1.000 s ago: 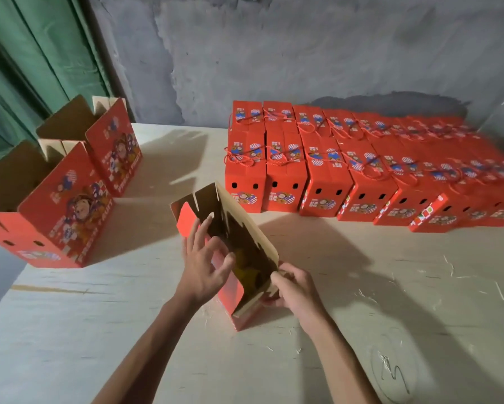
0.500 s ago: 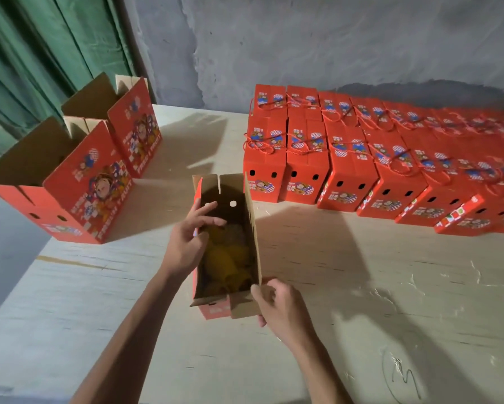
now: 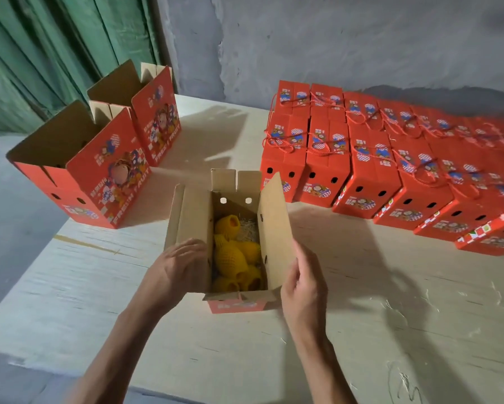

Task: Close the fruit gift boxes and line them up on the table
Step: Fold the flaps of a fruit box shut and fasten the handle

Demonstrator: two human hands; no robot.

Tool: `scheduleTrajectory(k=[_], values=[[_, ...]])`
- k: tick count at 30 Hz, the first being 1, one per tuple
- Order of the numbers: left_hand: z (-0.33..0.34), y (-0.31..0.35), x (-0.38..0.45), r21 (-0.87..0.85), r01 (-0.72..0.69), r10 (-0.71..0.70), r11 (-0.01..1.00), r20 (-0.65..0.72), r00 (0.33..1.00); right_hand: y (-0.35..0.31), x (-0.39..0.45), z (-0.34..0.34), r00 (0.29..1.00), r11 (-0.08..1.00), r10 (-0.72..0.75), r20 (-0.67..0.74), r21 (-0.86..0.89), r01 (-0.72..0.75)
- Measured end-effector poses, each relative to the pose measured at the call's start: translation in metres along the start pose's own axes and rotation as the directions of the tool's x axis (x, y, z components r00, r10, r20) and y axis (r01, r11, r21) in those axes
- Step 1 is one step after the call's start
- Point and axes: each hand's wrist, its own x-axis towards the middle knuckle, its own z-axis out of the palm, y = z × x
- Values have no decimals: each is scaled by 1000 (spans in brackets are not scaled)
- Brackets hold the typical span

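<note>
Centrally, near the front edge of the pale wooden table [image 3: 361, 330], stands the open red cardboard fruit gift box [image 3: 233, 305], its brown inner flaps upright. Inside lie yellow foam-netted fruits [image 3: 236, 258] on pale shredded paper [image 3: 249, 230]; how many fruits there are cannot be counted, since they overlap and the box's near wall hides the lowest ones. The left hand [image 3: 176, 268] lies against the left long flap [image 3: 186, 225], its grip spread with fingers fairly straight along the cardboard. The right hand [image 3: 303, 287] is at the lower edge of the right long flap [image 3: 275, 225]; its fingertips are hidden behind the hand, so whether that grip pinches the flap cannot be told.

Further left, two larger open red cartons with cartoon print [image 3: 99, 176] stand one behind the other, their contents out of sight. To the right, closed red gift boxes with red cord handles [image 3: 326, 158] run in two rows toward the wall; the far ones blur together and the rows are cut off by the frame's right edge.
</note>
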Motion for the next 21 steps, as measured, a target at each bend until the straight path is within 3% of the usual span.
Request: scheduleTrajectory(k=[2, 4, 7, 12, 17, 21], values=[[14, 2, -19, -182, 187, -190, 965, 1, 982, 17, -3, -2, 994, 994, 103, -42, -29, -105], [26, 2, -39, -400, 347, -367, 848, 28, 930, 30, -6, -3, 991, 981, 129, -21, -144, -131], [38, 4, -56, -550, 356, -418, 755, 12, 908, 41, -9, 0, 994, 947, 55, 94, -321, -22], [52, 14, -65, -440, 276, -318, 854, -24, 948, 46, -7, 5, 932, 949, 181, 315, -304, -82], [61, 21, -63, -315, 329, -356, 890, -32, 934, 49, -5, 2, 929, 959, 211, 304, -249, -136], [76, 39, -49, -237, 396, -438, 887, -158, 885, 48, -6, 1, 909, 939, 202, 364, -337, -73]])
